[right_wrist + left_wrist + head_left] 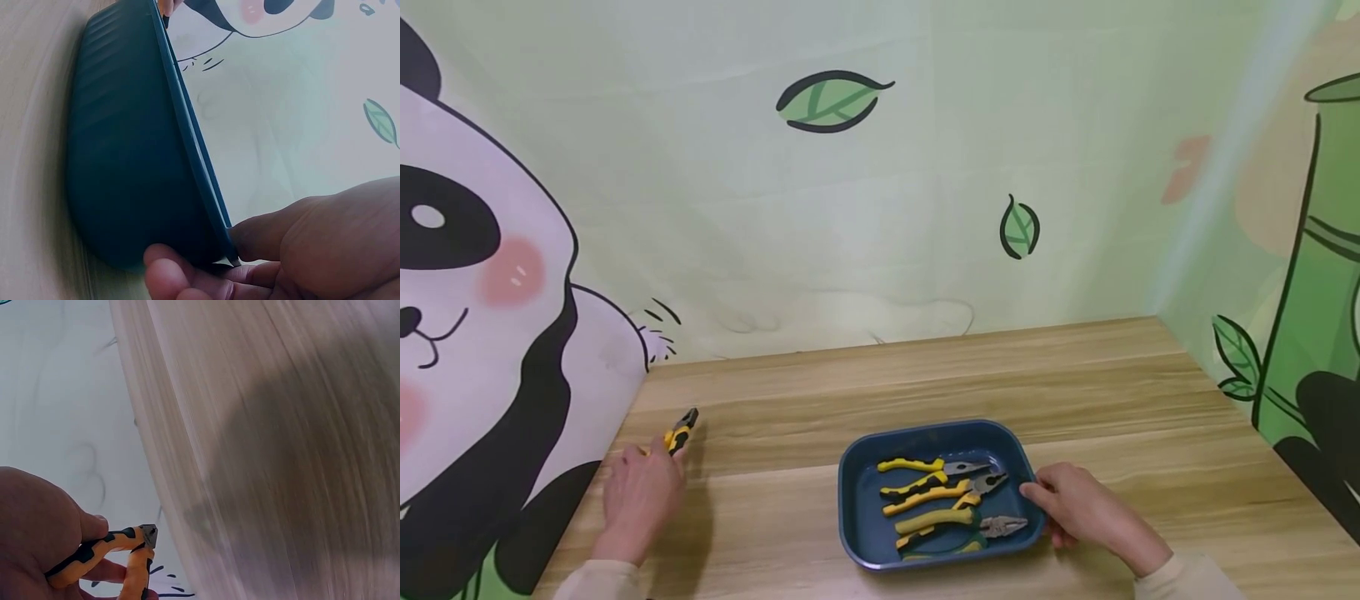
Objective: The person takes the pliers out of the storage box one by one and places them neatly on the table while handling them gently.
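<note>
My left hand grips a pair of pliers with orange-yellow and black handles, raised over the table's left side. Its short metal head points away from me; in the left wrist view the handles stand spread apart between thumb and fingers. At the right end of a blue tray, my right hand pinches the rim, thumb on top and fingers curled underneath. Several pliers lie in the tray, heads to the right: long-nose pliers, yellow-and-black pliers, and green-and-yellow pliers, overlapping another handle.
The wood-grain table meets a pale green printed backdrop at its back and sides. A cartoon panda is printed at left and a bamboo stalk at right. The left hand's shadow falls on the table.
</note>
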Motion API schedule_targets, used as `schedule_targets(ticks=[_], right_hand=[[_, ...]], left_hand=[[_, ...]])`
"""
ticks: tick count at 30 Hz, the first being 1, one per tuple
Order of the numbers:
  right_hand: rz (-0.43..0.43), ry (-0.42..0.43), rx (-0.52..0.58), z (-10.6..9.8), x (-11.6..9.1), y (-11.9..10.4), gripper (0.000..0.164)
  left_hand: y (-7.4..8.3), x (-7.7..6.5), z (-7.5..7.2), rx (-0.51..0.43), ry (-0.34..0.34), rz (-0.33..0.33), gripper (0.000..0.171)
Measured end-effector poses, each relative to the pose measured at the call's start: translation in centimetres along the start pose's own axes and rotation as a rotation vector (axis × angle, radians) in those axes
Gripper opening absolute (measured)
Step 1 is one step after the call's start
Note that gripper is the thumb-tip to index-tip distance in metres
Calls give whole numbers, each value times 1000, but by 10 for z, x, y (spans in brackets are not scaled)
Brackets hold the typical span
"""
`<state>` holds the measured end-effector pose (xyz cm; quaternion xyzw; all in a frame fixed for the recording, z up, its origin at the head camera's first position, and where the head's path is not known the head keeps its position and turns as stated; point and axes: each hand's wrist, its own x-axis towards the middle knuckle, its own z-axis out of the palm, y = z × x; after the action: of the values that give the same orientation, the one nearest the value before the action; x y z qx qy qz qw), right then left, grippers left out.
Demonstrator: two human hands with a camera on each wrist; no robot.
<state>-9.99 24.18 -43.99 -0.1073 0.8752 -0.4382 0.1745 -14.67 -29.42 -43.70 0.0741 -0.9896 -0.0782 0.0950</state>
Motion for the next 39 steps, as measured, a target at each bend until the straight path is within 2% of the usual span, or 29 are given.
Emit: schedule_targets(ticks=[12,17,39], right_hand=[[5,2,0,0,0,0,28],[-19,8,-3,0,0,1,28],[-14,6,-2,1,0,1,28]], left_hand=[[1,3,2,-10,-75,-32,43],[-1,4,4,0,-104,-31,43],[-3,8,6,6,-187,-53,47]])
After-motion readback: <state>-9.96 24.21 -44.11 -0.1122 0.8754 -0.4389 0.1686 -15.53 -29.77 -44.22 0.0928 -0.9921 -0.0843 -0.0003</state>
